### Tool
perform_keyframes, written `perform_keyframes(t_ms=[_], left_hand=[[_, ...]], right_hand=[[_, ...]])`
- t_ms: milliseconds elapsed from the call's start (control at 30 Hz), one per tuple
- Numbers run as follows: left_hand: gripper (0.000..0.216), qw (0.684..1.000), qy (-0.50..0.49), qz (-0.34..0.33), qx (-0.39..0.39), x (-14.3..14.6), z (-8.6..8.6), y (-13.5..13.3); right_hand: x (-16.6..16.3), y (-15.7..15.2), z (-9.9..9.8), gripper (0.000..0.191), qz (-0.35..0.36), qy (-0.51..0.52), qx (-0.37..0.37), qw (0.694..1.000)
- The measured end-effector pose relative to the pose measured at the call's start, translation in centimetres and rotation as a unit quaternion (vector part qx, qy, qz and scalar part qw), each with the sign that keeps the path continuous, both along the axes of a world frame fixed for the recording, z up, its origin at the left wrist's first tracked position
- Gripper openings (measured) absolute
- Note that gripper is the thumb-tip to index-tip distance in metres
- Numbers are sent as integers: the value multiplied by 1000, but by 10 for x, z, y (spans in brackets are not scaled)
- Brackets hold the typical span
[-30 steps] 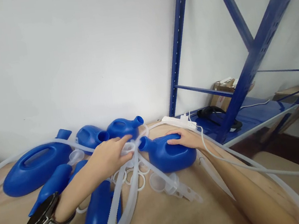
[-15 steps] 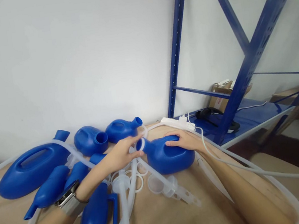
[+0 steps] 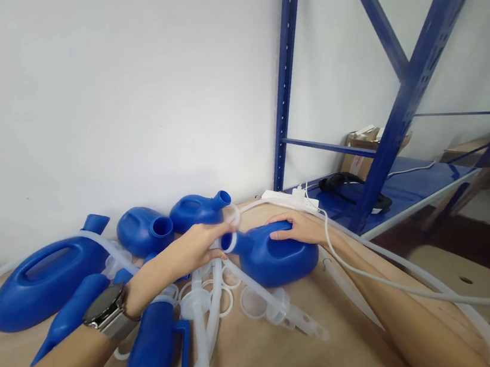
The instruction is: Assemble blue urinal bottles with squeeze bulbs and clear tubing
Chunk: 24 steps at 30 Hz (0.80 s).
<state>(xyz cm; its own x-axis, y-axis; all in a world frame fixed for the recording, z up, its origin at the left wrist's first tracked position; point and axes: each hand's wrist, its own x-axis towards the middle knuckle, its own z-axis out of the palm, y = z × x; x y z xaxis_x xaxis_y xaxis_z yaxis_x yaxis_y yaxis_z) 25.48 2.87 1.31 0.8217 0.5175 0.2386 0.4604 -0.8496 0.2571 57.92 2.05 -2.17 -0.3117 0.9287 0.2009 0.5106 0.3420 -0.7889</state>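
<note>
A blue plastic urinal bottle [image 3: 278, 263] lies on its side on the brown-covered table, its mouth facing left. My right hand [image 3: 293, 228] is wrapped over its top, around the handle, holding it. At the mouth, a white ring [image 3: 234, 242] encircles the neck. My left hand [image 3: 205, 241] is at this ring, index finger above and thumb below, closed about it. Just below the hands are a translucent cap [image 3: 254, 301], a white tube fitting [image 3: 278, 305] and several loose white rings [image 3: 225, 302].
More blue bottles stand and lie at the left, including a long one [image 3: 50, 281] and one with a handle [image 3: 147, 353]. White hoses [image 3: 202, 345] cross the table. A power strip [image 3: 290, 200] with a white cable lies behind my right hand. A blue shelf rack [image 3: 398, 109] stands right.
My left thumb has shifted down and left from the bottle mouth, while its index finger stays near the top of the ring. My right hand keeps its hold. The view has shifted slightly.
</note>
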Motion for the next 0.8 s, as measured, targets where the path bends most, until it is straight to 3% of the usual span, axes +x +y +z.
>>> perform_keyframes(t_ms=[167,267,400,500,600,700,800], left_hand=[[54,993,41,-41,102,-7,-8,-10],[53,990,61,-56,116,-1,-3,-19],[80,998,7,-57,-9,25,0,-32],[71,985,-125,-29,-112,44,-10,-36],[70,949,-262,4,-174,53,-23,-36],[76,939,-291,5,-181,55,-28,-35],[80,962,-244,-10,-124,54,-27,-33]], right_hand=[[1,1,0,52,24,14,-22,999],[3,0,-2,55,38,22,-36,998],[1,-1,-5,54,86,28,-47,995],[-2,-2,-2,52,111,33,-43,992],[-4,-4,4,46,116,25,-18,993],[-4,-5,8,46,135,7,-12,991],[-2,-5,6,49,146,7,-22,989]])
